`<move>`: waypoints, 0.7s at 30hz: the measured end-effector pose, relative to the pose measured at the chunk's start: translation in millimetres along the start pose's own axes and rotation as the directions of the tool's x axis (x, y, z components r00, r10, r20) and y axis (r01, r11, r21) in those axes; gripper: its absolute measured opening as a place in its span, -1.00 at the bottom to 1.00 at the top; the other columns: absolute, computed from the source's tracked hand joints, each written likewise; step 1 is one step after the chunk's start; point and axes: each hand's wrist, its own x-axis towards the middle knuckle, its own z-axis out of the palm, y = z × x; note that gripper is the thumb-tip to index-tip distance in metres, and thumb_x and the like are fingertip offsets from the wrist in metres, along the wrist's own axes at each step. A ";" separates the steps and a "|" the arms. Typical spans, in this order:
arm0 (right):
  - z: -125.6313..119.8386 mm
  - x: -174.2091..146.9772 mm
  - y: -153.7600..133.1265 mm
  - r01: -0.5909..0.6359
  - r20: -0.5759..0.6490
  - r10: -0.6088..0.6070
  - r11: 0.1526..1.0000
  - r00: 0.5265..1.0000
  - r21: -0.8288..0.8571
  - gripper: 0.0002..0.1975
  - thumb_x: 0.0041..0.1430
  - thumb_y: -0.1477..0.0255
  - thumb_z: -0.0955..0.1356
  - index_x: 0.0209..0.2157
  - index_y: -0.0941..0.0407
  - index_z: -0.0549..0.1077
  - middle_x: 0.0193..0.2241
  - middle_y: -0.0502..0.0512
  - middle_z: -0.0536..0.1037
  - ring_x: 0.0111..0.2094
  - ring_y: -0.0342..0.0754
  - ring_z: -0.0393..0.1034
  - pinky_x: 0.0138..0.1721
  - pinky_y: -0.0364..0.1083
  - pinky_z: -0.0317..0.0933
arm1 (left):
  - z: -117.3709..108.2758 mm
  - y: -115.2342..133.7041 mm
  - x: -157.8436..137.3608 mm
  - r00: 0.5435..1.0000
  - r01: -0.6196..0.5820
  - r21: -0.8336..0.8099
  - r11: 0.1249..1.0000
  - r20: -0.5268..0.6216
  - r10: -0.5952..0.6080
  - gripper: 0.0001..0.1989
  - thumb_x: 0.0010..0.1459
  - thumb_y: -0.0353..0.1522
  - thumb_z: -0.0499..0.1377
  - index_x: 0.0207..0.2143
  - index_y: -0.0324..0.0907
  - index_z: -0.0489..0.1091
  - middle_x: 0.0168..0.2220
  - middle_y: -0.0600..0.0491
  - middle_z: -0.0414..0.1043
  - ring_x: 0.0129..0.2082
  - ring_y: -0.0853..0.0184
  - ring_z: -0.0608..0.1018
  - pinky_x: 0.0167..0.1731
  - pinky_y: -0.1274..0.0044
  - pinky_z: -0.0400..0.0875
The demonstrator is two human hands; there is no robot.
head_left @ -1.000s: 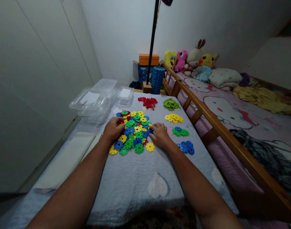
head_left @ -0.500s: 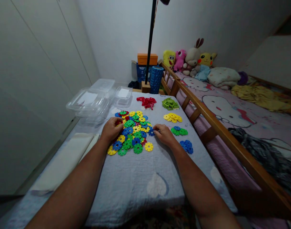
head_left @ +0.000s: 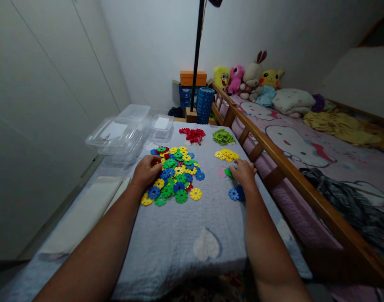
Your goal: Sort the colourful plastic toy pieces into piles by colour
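Rightward over the cloth-covered bench (head_left: 166,247), the right hand (head_left: 244,171) had moved from the mixed pile's right edge to the small groups, while the left hand (head_left: 147,171) had stayed put. At far left lay a folded off-white cloth (head_left: 81,218), and beyond it stood stacked clear plastic containers (head_left: 116,136). Next came the left hand, its fingers curled close together against the left side of the mixed pile (head_left: 171,163) — blue, green, yellow and red notched discs, overlapping near the bench's middle; whether it gripped a piece I could not tell. One yellow disc (head_left: 196,193) sat at the pile's near right. Red pieces (head_left: 193,136) lay behind the pile, and farther right were light-green pieces (head_left: 223,137), yellow discs (head_left: 226,154), green discs (head_left: 228,172) and blue discs (head_left: 233,193). Over the green group hung the right hand, partly covering the blue one too — its fingers were bent, but their grip could not be made out. Rightmost ran a wooden bed rail (head_left: 275,174).
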 end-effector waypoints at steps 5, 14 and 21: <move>8.0 -0.3 -2.2 0.039 0.021 -0.039 0.999 0.999 0.029 -0.69 0.17 0.29 0.40 -0.07 0.08 0.59 -0.07 0.23 0.63 0.01 0.22 0.34 0.00 0.12 0.14 | -0.2 0.3 -0.7 1.000 0.001 -0.002 1.000 0.004 -0.001 -0.67 0.04 -0.21 0.14 -0.19 -0.15 0.52 -0.14 -0.07 0.52 -0.12 0.14 0.54 -0.02 0.33 0.44; 5.0 1.2 -5.4 -0.007 0.107 0.006 1.000 0.994 0.010 -0.64 0.19 0.29 0.38 -0.01 0.12 0.56 0.01 0.30 0.59 0.09 0.32 0.32 0.05 0.20 0.14 | -1.0 1.2 -0.9 1.000 -0.003 -0.014 1.000 0.001 0.003 -0.68 0.03 -0.22 0.13 -0.22 -0.16 0.52 -0.14 -0.07 0.53 -0.10 0.13 0.54 0.01 0.33 0.43; -7.9 3.2 -7.9 0.004 0.080 -0.023 0.974 0.997 0.225 -0.67 0.11 0.33 0.41 -0.07 0.08 0.55 -0.05 0.18 0.62 0.02 0.17 0.40 0.06 0.11 0.23 | 0.4 -0.8 -0.4 1.000 0.004 -0.011 1.000 0.000 -0.004 -0.66 0.03 -0.20 0.12 -0.20 -0.17 0.51 -0.14 -0.07 0.52 -0.11 0.13 0.54 0.02 0.33 0.43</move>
